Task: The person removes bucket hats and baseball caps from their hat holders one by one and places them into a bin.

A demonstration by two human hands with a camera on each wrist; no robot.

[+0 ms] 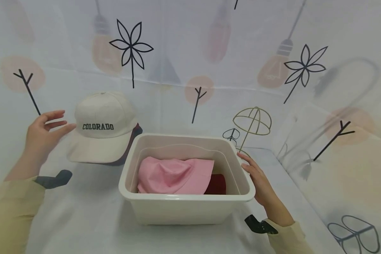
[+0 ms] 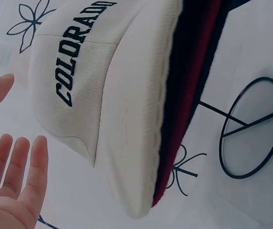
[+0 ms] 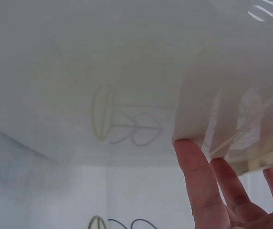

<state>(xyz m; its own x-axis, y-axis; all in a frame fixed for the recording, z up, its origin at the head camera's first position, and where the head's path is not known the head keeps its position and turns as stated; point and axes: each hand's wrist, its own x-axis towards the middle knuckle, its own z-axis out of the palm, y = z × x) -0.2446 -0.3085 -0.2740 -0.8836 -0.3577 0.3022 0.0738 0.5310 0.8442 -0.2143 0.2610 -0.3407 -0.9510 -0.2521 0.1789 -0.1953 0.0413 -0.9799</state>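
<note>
A white baseball cap [image 1: 103,118] lettered COLORADO stands at the left on top of other headwear, with navy and dark red brims [image 2: 190,95] showing beneath it. Beside its crown is my left hand [image 1: 46,132], fingers extended and thumb apart; in the left wrist view a gap separates them from the cap. In the middle sits a white plastic bin [image 1: 181,208]. It holds a pink cloth hat [image 1: 174,174] and a dark red piece [image 1: 216,184], partly hidden. My right hand [image 1: 258,180] touches the bin's right side with fairly straight fingertips [image 3: 186,148].
A white cloth with printed flowers, bulbs and twigs hangs behind and at the right. The bin rests on a pale tabletop [image 1: 92,218], whose right edge meets the cloth wall. Dark straps [image 1: 260,224] hang near both wrists.
</note>
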